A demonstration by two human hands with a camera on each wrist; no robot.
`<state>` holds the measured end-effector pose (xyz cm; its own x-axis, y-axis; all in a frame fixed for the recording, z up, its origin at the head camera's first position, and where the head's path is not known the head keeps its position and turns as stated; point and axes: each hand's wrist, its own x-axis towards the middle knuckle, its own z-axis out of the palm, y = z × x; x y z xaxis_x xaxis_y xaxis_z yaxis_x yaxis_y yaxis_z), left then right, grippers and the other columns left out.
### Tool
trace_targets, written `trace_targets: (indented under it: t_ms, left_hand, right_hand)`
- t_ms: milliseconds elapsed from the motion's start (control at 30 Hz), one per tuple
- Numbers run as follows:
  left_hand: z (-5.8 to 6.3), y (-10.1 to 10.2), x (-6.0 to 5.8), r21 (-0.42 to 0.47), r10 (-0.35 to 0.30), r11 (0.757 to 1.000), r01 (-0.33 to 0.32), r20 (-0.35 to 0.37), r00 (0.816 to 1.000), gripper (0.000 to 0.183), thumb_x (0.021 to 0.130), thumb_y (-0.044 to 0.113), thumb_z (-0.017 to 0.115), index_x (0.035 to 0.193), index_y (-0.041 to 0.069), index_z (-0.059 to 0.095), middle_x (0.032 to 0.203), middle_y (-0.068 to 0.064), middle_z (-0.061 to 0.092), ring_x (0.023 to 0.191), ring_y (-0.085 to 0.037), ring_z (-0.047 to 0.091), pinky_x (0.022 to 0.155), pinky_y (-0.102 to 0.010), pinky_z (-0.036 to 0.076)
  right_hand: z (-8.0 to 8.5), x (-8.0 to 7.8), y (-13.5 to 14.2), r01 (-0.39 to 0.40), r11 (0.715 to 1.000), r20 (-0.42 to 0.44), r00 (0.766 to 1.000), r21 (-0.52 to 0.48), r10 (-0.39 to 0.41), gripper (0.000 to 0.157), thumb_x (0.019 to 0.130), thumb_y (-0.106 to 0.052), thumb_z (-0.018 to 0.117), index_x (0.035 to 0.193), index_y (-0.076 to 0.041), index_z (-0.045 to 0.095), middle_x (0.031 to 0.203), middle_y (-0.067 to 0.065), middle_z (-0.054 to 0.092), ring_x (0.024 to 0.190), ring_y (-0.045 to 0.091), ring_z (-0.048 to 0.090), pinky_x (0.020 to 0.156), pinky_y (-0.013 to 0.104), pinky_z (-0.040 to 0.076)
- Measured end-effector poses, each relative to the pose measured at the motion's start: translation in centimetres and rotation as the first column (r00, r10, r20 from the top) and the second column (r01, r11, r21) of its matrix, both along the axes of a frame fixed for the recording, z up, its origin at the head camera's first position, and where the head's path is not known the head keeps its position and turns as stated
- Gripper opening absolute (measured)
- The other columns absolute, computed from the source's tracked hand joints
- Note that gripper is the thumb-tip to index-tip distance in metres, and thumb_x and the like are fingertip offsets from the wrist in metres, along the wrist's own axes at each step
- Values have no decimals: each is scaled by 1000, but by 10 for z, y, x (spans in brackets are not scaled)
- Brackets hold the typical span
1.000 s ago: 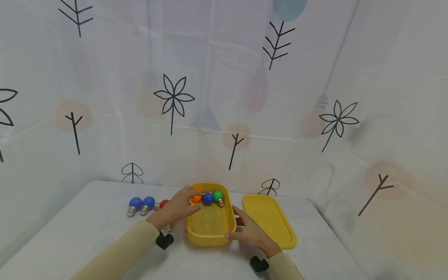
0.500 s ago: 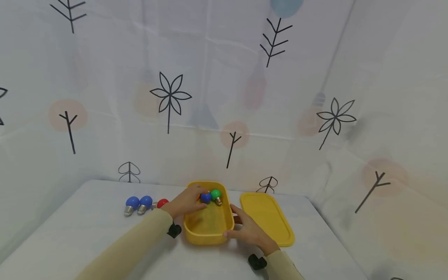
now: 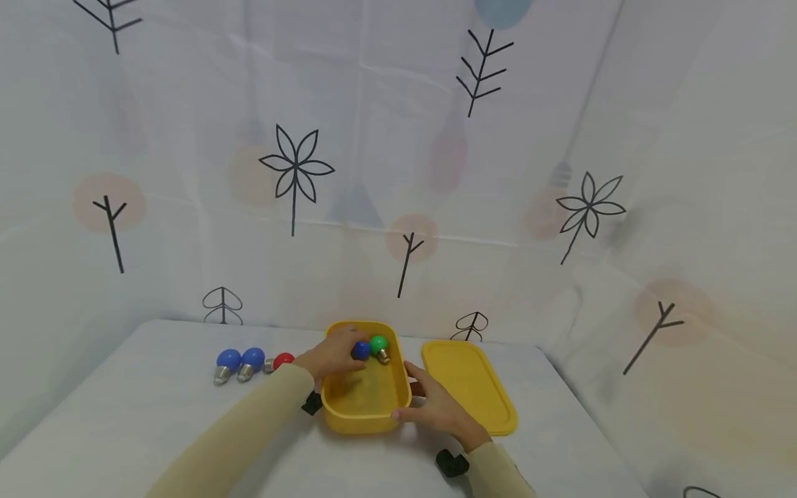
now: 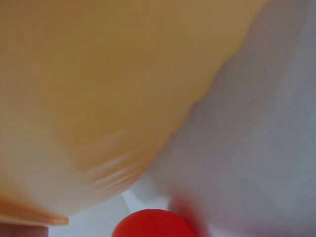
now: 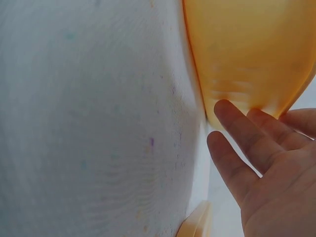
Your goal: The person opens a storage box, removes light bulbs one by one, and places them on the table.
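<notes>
White table (image 3: pixel 361 467), lower frame: left hand (image 3: pixel 336 353) inside yellow tub (image 3: pixel 362 424), grip hidden; right hand (image 3: pixel 438 408) straight-fingered alongside. Likely placing bulbs (image 3: pixel 378 344); next needs clean withdrawal.

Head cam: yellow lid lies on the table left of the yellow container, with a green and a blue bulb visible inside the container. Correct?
One error, the side: the head view shows the yellow lid to the right of the yellow container. It does lie on the table, and the green bulb and blue bulb are inside.

Perhaps a booth: printed backdrop (image 3: pixel 389 152)
</notes>
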<state>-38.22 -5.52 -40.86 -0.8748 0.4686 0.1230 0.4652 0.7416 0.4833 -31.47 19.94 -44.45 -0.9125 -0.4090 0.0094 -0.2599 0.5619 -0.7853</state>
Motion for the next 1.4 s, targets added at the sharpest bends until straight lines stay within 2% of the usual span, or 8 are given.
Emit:
trace_targets:
  t_ms: [433,633,800,1067,1400]
  left_hand:
    - [-2,2,-7,-92,17,996,-14,34,999,55,82,27,76,132,15,56,138,-7,47,124,-23,45,104,-46,39]
    - [-2,3,-8,-95,0,995,4,40,999,52,81,27,77,129,17,59,125,-1,50,110,-18,50,99,-44,44]
    - [-3,3,-4,-69,-11,998,16,72,997,44,80,28,78,120,20,63,112,3,48,101,-17,51,95,-45,47]
    - [2,4,12,14,-33,999,31,148,988,40,81,20,77,118,16,63,111,3,49,100,-17,52,95,-43,48]
    - [-1,6,16,-82,-52,995,62,118,992,35,82,22,77,115,20,64,108,5,47,97,-14,50,93,-38,49]
  right_hand:
    - [1,0,0,-15,1000,16,1000,-13,15,99,76,-51,75,153,-18,21,148,0,37,117,18,52,98,50,44]
    - [3,-1,0,-22,1000,3,1000,-16,22,100,76,-50,75,153,-18,21,149,1,36,117,17,52,99,50,43]
    - [4,0,0,-28,999,6,1000,-22,28,99,76,-49,75,153,-18,20,149,1,35,117,17,52,99,49,43]
    - [3,1,0,2,1000,25,1000,-6,-2,99,76,-53,74,153,-19,21,148,1,37,117,19,52,97,50,45]
    - [1,0,0,-8,1000,13,1000,-6,8,97,77,-50,74,153,-20,21,149,0,35,118,18,52,98,50,44]
